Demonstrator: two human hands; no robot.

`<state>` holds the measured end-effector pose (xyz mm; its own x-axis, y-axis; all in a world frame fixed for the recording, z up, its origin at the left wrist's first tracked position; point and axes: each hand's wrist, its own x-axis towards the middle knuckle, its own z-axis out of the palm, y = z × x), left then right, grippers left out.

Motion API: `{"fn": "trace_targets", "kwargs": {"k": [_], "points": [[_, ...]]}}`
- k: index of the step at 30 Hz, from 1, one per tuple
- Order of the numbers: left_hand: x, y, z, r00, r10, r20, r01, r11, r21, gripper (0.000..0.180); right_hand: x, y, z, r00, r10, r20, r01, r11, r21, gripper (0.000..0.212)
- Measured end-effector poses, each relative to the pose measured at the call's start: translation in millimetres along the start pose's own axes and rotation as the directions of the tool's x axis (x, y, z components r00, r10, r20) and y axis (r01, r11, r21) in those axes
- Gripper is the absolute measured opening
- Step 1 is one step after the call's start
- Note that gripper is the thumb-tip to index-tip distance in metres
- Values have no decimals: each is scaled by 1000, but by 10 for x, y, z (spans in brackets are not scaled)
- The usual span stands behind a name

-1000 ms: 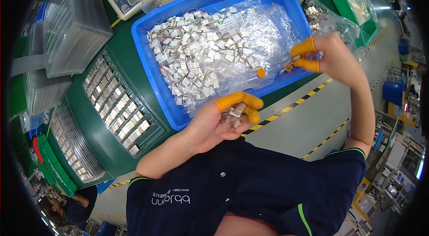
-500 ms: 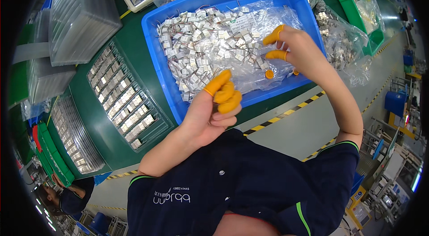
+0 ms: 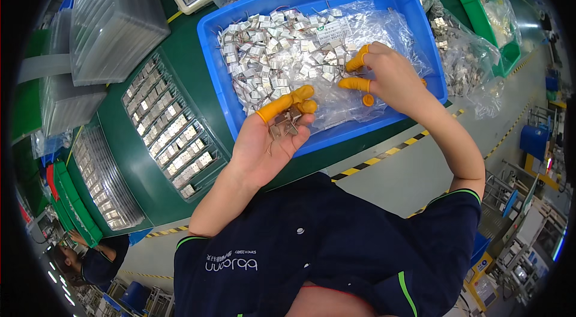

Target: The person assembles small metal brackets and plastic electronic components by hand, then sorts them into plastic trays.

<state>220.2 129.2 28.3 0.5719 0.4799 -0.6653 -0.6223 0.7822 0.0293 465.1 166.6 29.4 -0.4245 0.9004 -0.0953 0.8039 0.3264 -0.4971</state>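
The person wears a dark navy shirt (image 3: 348, 221) with short sleeves. Lime-green trim edges the left cuff (image 3: 191, 238), towards half past seven, and the right cuff (image 3: 462, 191), near four o'clock. White lettering (image 3: 231, 262) sits at seven o'clock, pale round buttons (image 3: 300, 231) at six, and a slanting green stripe (image 3: 408, 295) at five. Thin red edges the neckline (image 3: 309, 285). Both hands, left (image 3: 270, 140) and right (image 3: 393, 80), have yellow-orange finger cots (image 3: 354, 83).
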Motion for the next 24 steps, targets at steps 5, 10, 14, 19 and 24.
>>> {"fn": "trace_targets", "kwargs": {"k": [5, 10, 14, 19, 24], "points": [[-4, 13, 82, 999, 26, -32, -26, 1000, 2, 35, 24, -80, 12, 997, -67, -27, 65, 997, -47, 25], [10, 11, 84, 995, 66, -80, -55, 991, 124, 35, -36, -119, -171, 999, -37, -21, 36, 999, -33, 23], [62, -28, 163, 999, 43, -33, -33, 967, 254, 37, -61, -348, -338, 992, 127, -14, -126, 990, 58, 20], [151, -47, 207, 1000, 6, -10, -3, 947, 321, 37, -7, -491, -309, 984, 181, 1, -176, 957, 231, 18], [184, -38, 127, 1000, 1, 16, -7, 923, 384, 37, 24, -356, -321, 971, 239, -20, -229, 947, 227, 17]]}}
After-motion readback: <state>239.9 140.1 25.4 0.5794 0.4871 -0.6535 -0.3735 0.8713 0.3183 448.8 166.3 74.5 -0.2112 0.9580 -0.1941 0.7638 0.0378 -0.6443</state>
